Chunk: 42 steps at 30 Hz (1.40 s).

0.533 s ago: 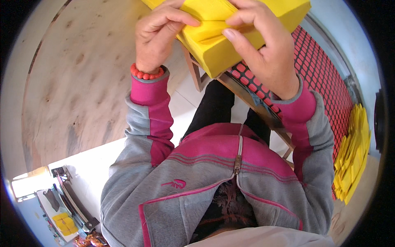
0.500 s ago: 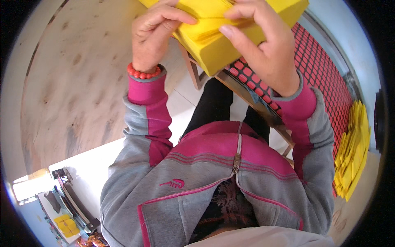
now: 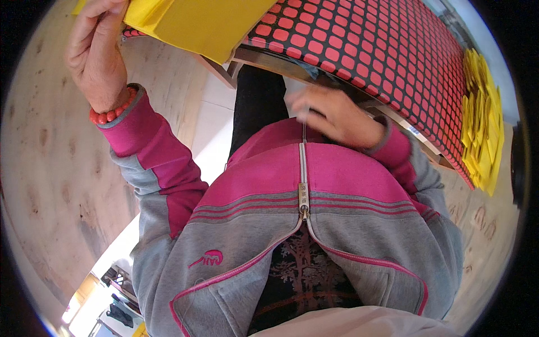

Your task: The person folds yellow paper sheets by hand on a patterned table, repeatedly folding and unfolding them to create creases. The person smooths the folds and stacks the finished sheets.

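Your right hand has left the yellow stack, its grip too blurred to tell; only your left hand pinches it.

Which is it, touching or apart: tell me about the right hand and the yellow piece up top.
Apart: the head view shows the dark trouser leg in the gap between the right hand and the yellow piece.
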Each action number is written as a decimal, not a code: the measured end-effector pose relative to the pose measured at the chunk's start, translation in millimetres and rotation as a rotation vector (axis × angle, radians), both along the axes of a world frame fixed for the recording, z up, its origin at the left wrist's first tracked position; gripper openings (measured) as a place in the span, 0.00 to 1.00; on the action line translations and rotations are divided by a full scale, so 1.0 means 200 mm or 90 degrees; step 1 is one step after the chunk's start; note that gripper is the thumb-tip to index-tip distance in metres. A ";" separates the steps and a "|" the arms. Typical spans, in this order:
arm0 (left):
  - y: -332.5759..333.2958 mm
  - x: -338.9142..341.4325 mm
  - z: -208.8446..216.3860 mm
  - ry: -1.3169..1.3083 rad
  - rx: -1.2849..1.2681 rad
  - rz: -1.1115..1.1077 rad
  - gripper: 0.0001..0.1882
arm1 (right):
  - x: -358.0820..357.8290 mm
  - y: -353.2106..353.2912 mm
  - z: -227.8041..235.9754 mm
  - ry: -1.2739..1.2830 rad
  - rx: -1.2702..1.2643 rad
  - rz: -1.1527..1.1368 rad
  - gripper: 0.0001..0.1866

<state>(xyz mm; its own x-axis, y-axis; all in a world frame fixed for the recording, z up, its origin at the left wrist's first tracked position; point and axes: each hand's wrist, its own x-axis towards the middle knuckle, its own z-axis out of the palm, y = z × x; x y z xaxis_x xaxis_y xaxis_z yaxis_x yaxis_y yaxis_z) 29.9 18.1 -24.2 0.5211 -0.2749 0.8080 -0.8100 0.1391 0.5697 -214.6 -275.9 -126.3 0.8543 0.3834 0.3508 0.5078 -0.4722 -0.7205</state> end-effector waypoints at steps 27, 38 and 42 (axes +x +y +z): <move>-0.09 -0.17 0.17 0.011 0.126 -0.105 0.13 | -0.01 -0.01 0.50 -0.168 -0.150 0.037 0.12; -0.09 -0.18 0.18 0.058 0.115 -0.117 0.13 | 0.61 0.18 0.97 -0.520 -0.160 0.018 0.13; -0.09 -0.18 0.17 0.042 0.122 -0.103 0.13 | 0.61 0.17 0.92 -0.436 -0.180 -0.025 0.13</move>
